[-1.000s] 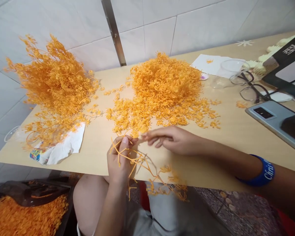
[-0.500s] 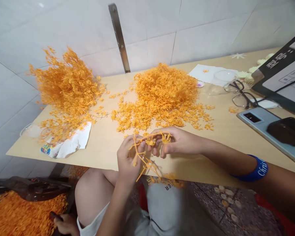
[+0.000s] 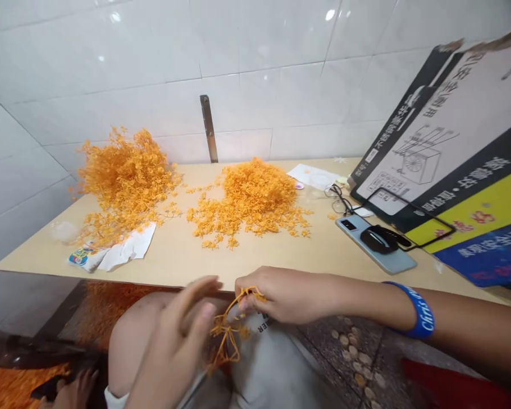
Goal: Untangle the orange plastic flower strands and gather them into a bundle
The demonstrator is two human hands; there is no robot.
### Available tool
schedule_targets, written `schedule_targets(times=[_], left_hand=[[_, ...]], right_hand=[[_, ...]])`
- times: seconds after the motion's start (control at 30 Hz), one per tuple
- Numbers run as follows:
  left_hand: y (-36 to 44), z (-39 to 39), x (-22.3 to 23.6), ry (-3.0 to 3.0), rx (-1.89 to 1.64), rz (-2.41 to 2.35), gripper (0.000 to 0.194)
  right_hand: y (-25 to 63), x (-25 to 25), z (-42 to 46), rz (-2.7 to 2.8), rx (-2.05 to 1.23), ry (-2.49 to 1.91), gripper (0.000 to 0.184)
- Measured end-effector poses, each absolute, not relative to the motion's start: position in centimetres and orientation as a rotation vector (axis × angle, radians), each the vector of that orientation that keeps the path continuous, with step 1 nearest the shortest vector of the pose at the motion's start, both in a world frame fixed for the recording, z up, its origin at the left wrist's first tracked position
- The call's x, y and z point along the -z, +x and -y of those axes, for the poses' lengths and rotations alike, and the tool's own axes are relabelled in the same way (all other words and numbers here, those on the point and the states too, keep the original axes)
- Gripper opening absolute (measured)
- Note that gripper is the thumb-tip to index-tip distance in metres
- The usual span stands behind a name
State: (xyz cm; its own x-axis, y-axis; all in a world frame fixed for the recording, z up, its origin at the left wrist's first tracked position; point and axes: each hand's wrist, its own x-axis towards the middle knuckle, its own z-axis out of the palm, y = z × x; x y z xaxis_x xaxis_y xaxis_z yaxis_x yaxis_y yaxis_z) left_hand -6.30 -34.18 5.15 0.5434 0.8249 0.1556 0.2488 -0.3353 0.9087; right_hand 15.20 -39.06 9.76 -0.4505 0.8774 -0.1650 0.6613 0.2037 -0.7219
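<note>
My right hand (image 3: 283, 292) is closed around one end of an orange plastic branched stem (image 3: 226, 326), just in front of the table edge. The stem hangs down over my lap, its lower twigs blurred. Left of it is my left hand (image 3: 174, 332), fingers spread and holding nothing. Beyond both hands, a loose heap of orange plastic flower pieces (image 3: 259, 193) lies on the pale table (image 3: 174, 261). At the left a tall bushy bundle of orange flower stems (image 3: 128, 176) leans near the wall.
Crumpled white paper (image 3: 130, 250) lies at the left front. On the right are a blue phone (image 3: 394, 258), a dark pouch-like object (image 3: 378, 240), glasses (image 3: 338, 199) and a printed carton (image 3: 455, 165). Another person's hand (image 3: 79, 389) is low left, by orange pieces (image 3: 8, 380).
Both hands have come down off the table toward my lap. My left hand has let go of the stem, and my right hand now holds it. The view has tilted up.
</note>
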Motion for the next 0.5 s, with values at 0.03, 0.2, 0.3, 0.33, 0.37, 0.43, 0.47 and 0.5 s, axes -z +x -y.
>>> schedule_targets(times=[0.03,0.2,0.3,0.33,0.37,0.43,0.47,0.5], left_hand=[[-5.8,34.9,-5.5,1.915,-0.688,-0.850,0.040],[-3.8,36.8,-6.5,2.107,-0.479,-0.808,0.021],[-4.7,36.9,-5.9,2.170,-0.354,-0.673,0.033],[-5.3,36.9,-5.6,2.157,-0.333,-0.651,0.036],[-6.1,36.9,-5.3,2.121,-0.367,-0.675,0.036],[-7.9,36.6,-4.9,2.004,-0.553,-0.823,0.032],[-8.9,36.4,-4.8,1.937,-0.666,-0.915,0.031],[-10.0,36.0,-4.9,1.884,-0.761,-0.995,0.030]], right_hand=[[14.8,-10.1,39.2,2.238,-1.070,-1.483,0.016],[14.0,-11.8,40.4,2.479,-0.923,-1.683,0.022],[13.9,-12.7,41.4,2.644,-0.888,-1.731,0.023],[13.8,-12.9,41.7,2.684,-0.888,-1.724,0.024],[13.7,-12.9,42.1,2.717,-0.883,-1.714,0.025],[13.5,-12.7,42.8,2.779,-0.906,-1.648,0.026],[13.5,-12.3,43.2,2.807,-0.946,-1.586,0.025],[13.7,-12.0,43.7,2.825,-0.994,-1.520,0.025]])
